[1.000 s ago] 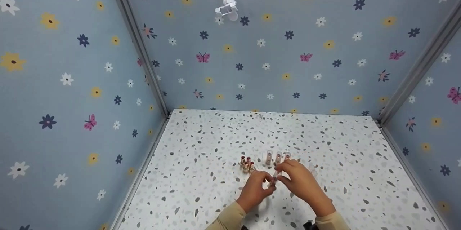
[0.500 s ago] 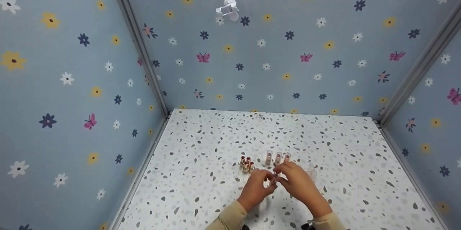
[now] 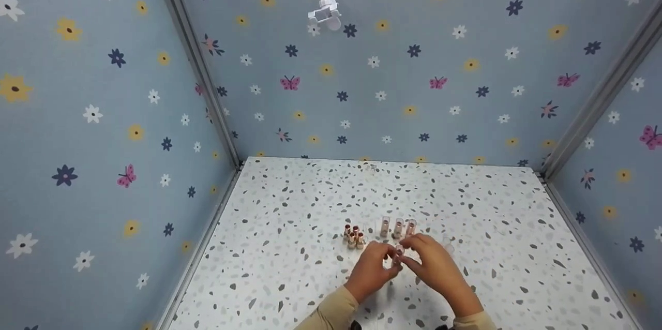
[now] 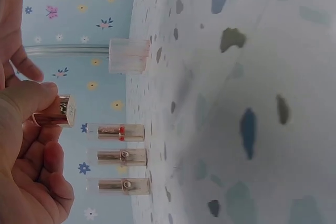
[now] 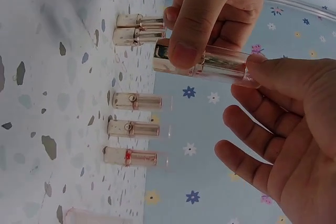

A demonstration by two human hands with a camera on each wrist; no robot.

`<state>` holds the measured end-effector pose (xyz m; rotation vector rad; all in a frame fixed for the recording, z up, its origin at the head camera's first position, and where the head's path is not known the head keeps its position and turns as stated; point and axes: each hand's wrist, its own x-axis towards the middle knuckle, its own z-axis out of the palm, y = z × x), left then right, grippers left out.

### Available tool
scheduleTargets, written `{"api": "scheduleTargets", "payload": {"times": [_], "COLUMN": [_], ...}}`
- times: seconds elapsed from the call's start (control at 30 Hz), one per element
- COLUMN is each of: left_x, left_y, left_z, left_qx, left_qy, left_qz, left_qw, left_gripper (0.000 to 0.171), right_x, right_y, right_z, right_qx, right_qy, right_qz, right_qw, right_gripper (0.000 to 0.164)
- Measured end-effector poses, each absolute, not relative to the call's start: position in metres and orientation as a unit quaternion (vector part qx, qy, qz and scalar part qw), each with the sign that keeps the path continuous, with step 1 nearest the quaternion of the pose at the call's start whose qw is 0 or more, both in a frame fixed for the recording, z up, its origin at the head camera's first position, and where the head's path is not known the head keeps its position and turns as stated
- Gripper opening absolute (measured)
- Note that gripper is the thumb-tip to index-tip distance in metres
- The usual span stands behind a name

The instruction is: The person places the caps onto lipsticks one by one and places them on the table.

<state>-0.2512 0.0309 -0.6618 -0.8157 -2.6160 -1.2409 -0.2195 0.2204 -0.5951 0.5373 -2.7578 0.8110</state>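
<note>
Both hands meet at one lipstick [image 5: 223, 65] above the table, with a rose-gold base and a clear cap. My left hand [image 3: 370, 268] grips the shiny base, thumb laid across it, as the left wrist view shows. At the clear cap's end, the thumb and fingertips of my right hand [image 3: 437, 270] pinch the top; its other fingers are spread loosely. Just beyond the hands stand three lipsticks with clear caps [image 3: 399, 228] in a row. Left of them is a cluster of uncapped lipsticks [image 3: 354, 237] with dark red tips.
A translucent plastic piece [image 4: 128, 56] sits right of the capped row, partly behind the right hand in the head view. The speckled white table [image 3: 289, 247] is enclosed by flowered blue walls [image 3: 382, 61]. A white bracket [image 3: 326, 12] hangs at the back.
The lipstick between the hands has tipped more upright, and the left hand has shifted slightly right. The right fingers have moved a little around the cap. The standing lipsticks have stayed put.
</note>
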Motion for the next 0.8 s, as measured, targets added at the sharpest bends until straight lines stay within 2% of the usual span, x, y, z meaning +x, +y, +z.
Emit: {"api": "scheduleTargets", "payload": {"times": [0.17, 0.27, 0.47, 0.8], "left_x": [-0.267, -0.281, -0.314, -0.364], "left_y": [0.043, 0.055, 0.083, 0.122], "left_z": [-0.648, -0.635, -0.616, -0.619], "left_qx": [-0.297, -0.304, -0.299, -0.259], "left_qy": [-0.871, -0.875, -0.889, -0.919], "left_qz": [-0.374, -0.359, -0.339, -0.296], "left_qw": [0.114, 0.117, 0.078, 0.012], "left_gripper": [0.019, 0.02, 0.015, 0.012], "right_x": [-0.212, -0.208, -0.2, -0.191], "right_y": [0.247, 0.263, 0.285, 0.298], "right_z": [-0.594, -0.594, -0.599, -0.603], "right_qx": [0.107, 0.07, 0.037, 0.001], "right_qy": [-0.937, -0.933, -0.925, -0.923], "right_qz": [0.304, 0.319, 0.328, 0.332], "right_qw": [0.135, 0.155, 0.189, 0.192], "right_gripper": [0.029, 0.023, 0.019, 0.015]}}
